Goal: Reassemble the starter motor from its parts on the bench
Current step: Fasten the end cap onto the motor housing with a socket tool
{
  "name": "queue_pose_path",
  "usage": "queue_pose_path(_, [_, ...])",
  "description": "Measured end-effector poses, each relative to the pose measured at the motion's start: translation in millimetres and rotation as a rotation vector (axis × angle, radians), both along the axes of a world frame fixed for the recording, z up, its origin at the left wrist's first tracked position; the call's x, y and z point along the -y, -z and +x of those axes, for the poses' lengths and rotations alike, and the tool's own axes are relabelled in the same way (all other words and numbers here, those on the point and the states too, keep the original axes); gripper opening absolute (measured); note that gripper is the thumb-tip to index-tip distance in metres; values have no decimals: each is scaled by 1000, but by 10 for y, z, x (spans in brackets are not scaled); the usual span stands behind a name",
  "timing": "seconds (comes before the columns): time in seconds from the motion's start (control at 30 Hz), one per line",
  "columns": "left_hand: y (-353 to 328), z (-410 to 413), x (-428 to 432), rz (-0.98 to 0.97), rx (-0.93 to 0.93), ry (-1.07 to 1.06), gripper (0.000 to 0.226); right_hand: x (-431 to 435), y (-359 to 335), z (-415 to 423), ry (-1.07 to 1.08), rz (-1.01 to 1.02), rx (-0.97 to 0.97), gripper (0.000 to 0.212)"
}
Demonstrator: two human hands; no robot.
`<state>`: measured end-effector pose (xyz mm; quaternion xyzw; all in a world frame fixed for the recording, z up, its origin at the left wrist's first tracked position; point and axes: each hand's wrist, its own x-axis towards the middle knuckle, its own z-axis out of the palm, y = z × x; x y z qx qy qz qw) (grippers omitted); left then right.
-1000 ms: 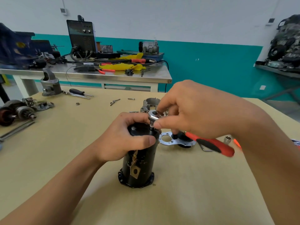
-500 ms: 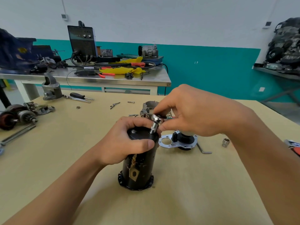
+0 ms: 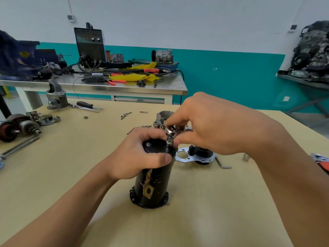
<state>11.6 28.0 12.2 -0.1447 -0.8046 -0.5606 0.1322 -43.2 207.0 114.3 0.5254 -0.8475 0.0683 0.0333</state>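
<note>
You are working on the pale wooden table (image 3: 53, 175), where the black cylindrical starter motor housing (image 3: 153, 186) is standing upright on its flanged end near the middle. Your left hand (image 3: 135, 157) is wrapping its grip round the top of the housing, thumb lying across the front, and it is holding the same place as a second ago. Your right hand (image 3: 213, 125) is pinching the chrome ratchet head (image 3: 170, 133), whose socket is sitting on a fastener at the rim of the end cap. The red handle that was showing under this hand a second ago is now out of sight. I judge that the ratchet is swinging round and the fastener is running down, so this cap is getting close to secured. Just beside the housing, the one silver mounting plate (image 3: 183, 154) with its black fitting is waiting, untouched. Further right, one bent hex key (image 3: 222, 164) and one loose silver socket (image 3: 246, 157) are lying apart. On the cap itself, one small bolt head (image 3: 148, 144) is showing, making two fasteners with the one under the socket.
</note>
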Motion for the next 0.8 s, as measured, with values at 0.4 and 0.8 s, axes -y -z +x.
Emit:
queue_pose_path(0.4, [12,12,-14,20,-36,-6,38,-39,18,-97,7,-31,51,31])
queue_pose_path(0.8, [6,3,-9,31,10,42,43,-33,-2,-25,-87,-25,99,27])
